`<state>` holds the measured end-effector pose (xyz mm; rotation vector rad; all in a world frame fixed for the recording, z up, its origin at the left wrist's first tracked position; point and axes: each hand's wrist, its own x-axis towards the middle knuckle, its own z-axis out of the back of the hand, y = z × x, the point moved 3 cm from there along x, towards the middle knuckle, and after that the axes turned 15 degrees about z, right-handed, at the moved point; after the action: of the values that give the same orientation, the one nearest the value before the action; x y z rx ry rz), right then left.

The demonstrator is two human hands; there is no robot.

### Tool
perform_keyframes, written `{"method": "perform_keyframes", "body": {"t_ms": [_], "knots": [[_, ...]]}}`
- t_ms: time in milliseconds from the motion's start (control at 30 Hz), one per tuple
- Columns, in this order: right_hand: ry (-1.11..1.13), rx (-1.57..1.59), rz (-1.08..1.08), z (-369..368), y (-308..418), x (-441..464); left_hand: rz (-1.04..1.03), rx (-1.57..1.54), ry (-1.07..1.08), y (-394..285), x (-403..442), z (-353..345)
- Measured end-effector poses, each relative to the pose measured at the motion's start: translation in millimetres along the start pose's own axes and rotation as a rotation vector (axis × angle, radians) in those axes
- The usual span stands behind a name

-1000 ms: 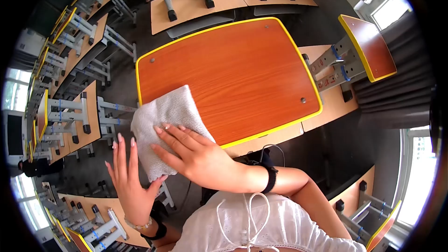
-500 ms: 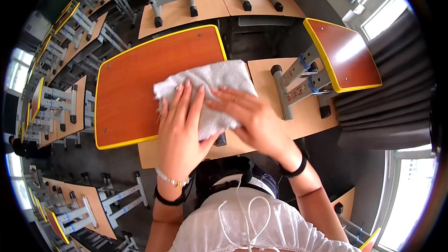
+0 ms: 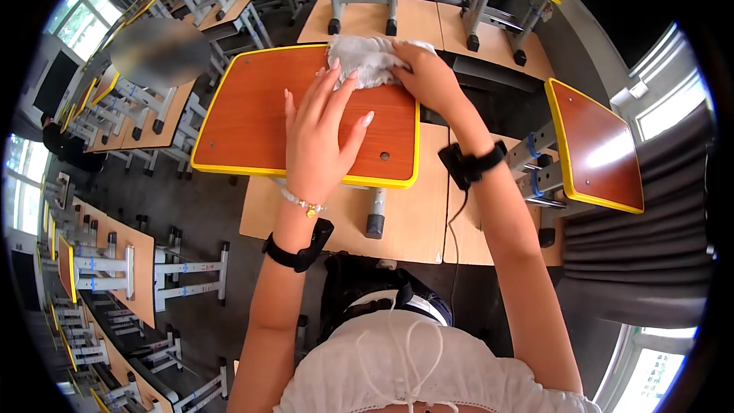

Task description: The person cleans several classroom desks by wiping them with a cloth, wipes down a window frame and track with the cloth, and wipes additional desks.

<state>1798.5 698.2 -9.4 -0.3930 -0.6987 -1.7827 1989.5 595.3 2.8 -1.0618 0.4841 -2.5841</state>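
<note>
One light, limp cloth, best gripped at bunched folds, lies under the half-closed right hand, which holds it on the yellow-edged board; nearer the body, the spread left hand holds nothing.

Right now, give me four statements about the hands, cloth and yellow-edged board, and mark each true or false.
1. The right hand touches the pale cloth on the yellow-edged board. True.
2. The cloth lies at the board's near edge. False: it lies at the far edge.
3. The left hand is clenched in a fist. False: its fingers are extended.
4. A beaded bracelet is on the left wrist. True.
</note>
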Motion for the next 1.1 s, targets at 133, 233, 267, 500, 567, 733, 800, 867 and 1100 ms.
{"method": "perform_keyframes", "body": {"t_ms": [133, 233, 267, 500, 567, 733, 800, 867, 1100], "knots": [[-0.015, 0.125, 0.137, 19.6, 58.2, -47.6, -0.038, -0.01, 0.08, -9.6, -14.3, 10.0], [-0.039, 0.107, 0.129, 37.9, 104.6, -85.6, -0.097, -0.01, 0.274, -12.8, -29.5, 9.3], [-0.049, 0.122, 0.089, 40.7, 109.4, -97.0, -0.117, -0.017, 0.294, -21.5, -34.3, 13.1], [-0.081, -0.021, -0.103, 49.7, 147.2, -138.1, -0.107, -0.171, 0.313, -39.0, -66.8, 9.7], [-0.052, -0.059, -0.131, 46.3, 159.2, -136.4, -0.151, -0.201, 0.263, -30.6, -69.1, 8.6], [-0.05, -0.103, -0.119, 25.7, 180.1, -117.4, -0.209, -0.234, 0.217, -0.7, -66.3, 22.1], [0.011, -0.179, -0.092, 17.6, 192.2, -102.5, -0.208, -0.24, 0.227, 14.4, -62.8, 31.6], [0.043, -0.216, -0.047, 6.7, 203.8, -86.7, -0.199, -0.259, 0.223, 36.2, -60.2, 40.0], [0.036, -0.377, 0.11, -70.9, 250.3, -27.4, -0.115, -0.193, 0.179, 123.4, -49.1, 91.8]]}}
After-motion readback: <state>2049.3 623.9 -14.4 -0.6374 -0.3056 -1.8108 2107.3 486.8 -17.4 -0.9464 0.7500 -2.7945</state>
